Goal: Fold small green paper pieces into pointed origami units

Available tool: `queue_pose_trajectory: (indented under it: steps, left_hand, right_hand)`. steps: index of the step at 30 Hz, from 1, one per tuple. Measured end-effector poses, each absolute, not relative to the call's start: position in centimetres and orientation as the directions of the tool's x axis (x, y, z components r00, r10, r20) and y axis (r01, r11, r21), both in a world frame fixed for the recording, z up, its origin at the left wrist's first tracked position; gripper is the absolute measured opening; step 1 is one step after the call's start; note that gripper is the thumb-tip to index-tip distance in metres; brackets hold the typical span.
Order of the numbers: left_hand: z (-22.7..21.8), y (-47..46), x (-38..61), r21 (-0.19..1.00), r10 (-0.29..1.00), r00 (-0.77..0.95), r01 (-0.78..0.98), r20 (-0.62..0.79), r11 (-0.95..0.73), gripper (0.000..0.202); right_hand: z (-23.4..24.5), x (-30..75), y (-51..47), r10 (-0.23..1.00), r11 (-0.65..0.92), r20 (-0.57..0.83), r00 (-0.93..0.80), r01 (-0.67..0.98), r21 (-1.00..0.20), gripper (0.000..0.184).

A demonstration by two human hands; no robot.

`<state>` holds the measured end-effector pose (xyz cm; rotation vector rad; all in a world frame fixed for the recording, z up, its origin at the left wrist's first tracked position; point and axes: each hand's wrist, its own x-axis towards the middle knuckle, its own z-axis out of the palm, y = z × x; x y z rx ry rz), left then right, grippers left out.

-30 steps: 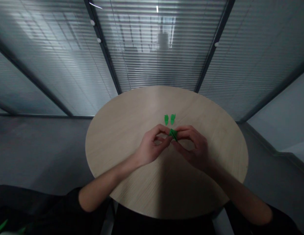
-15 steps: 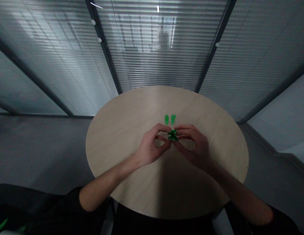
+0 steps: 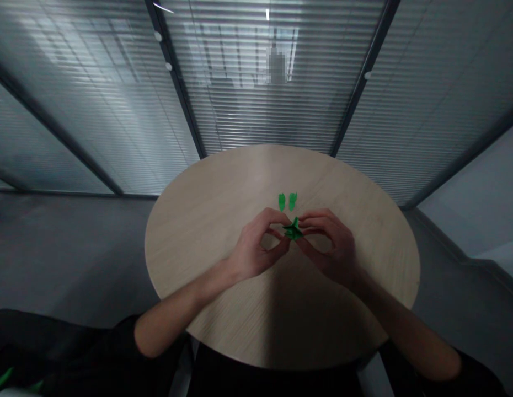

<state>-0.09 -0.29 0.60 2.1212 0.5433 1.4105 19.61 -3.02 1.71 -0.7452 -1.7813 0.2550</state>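
— So where is the folded green paper (image 3: 293, 231) in this shot?

— Right between the person's two hands, over a round wooden table (image 3: 207, 231), pinched by the fingertips of both.

— Which hand is nearer to it?

— Neither clearly. The left hand (image 3: 256, 246) and the right hand (image 3: 331, 248) both curl inward and grip it from either side, while the right fingers (image 3: 316, 216) arch toward its far edge.

— And its long axis?

— Hard to call. The piece is small and spiky, with one tip pointing away from the person.

— Anything close by?

— Two small green paper pieces (image 3: 282, 202) lie side by side on the tabletop, just beyond the hands.
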Motion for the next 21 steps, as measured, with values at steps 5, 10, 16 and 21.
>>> queue_pose_trajectory:
  steps: [5, 10, 16, 21]
  left_hand:
    - [0.59, -0.21, -0.08, 0.605, 0.578, 0.381, 0.059, 0.722, -0.794, 0.032]
    - [0.61, -0.18, -0.1, 0.591, 0.574, 0.401, 0.094, 0.714, -0.801, 0.035]
    - [0.51, -0.13, -0.26, 0.599, 0.58, 0.421, 0.102, 0.697, -0.794, 0.039]
    - [0.36, -0.09, -0.3, 0.609, 0.588, 0.436, 0.108, 0.681, -0.786, 0.033]
  right_hand:
    - [1.68, 19.66, -2.99, 0.6, 0.774, 0.782, -0.168, 0.37, -0.514, 0.018]
    - [1.49, 19.83, -2.82, 0.616, 0.768, 0.763, -0.195, 0.368, -0.525, 0.021]
    - [1.62, 19.94, -2.67, 0.588, 0.794, 0.767, -0.259, 0.369, -0.484, 0.02]
    - [1.52, 19.93, -2.74, 0.575, 0.803, 0.771, -0.275, 0.373, -0.465, 0.021]
